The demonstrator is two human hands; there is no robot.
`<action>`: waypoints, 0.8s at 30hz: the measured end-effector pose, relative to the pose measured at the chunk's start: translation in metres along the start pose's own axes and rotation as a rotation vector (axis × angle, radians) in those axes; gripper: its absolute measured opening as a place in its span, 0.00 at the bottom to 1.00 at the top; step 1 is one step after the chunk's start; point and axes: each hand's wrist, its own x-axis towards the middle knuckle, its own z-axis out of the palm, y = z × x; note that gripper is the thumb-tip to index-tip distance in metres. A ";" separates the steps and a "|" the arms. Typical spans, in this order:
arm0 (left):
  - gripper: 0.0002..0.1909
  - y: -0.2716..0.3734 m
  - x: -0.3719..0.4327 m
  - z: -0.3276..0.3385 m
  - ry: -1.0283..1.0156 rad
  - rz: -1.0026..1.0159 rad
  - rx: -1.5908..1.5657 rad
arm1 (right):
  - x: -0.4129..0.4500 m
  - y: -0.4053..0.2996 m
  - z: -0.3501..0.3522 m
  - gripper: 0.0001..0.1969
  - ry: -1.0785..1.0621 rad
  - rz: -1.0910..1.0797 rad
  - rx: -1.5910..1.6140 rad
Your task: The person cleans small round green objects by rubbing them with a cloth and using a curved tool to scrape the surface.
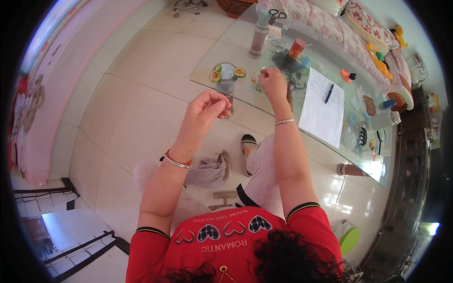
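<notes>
My left hand (208,109) hovers just off the near edge of the glass table (247,104), its fingers curled; whether something small is between them cannot be seen. Over the tabletop, my right hand (272,79) has its fingertips bunched, and what they may hold is hidden. Between the hands and further left, a halved green fruit (214,76) with a brown seedy middle and another cut piece (239,72) rest at the rim of a round dish (226,70). Small yellowish bits (253,79) lie beside my right hand.
Right of my right arm lies a written sheet of paper (320,113) with a blue pen (329,93). Beyond stand a red canister (297,48) and black scissors (277,14). A bottle (384,120), a woven brown piece (370,105) and a black hair claw (363,137) are at the right.
</notes>
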 end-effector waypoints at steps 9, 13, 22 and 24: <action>0.08 -0.007 0.004 -0.005 -0.010 0.009 0.015 | 0.004 -0.015 0.012 0.10 -0.076 0.090 -0.083; 0.08 -0.013 0.005 -0.012 0.026 -0.018 0.002 | -0.009 -0.038 -0.023 0.08 -0.214 0.264 0.833; 0.11 -0.017 0.019 0.011 0.241 0.299 0.144 | -0.055 -0.104 -0.037 0.08 -0.505 0.224 1.556; 0.11 -0.015 0.020 0.008 0.276 0.378 0.236 | -0.057 -0.110 -0.040 0.08 -0.490 0.216 1.551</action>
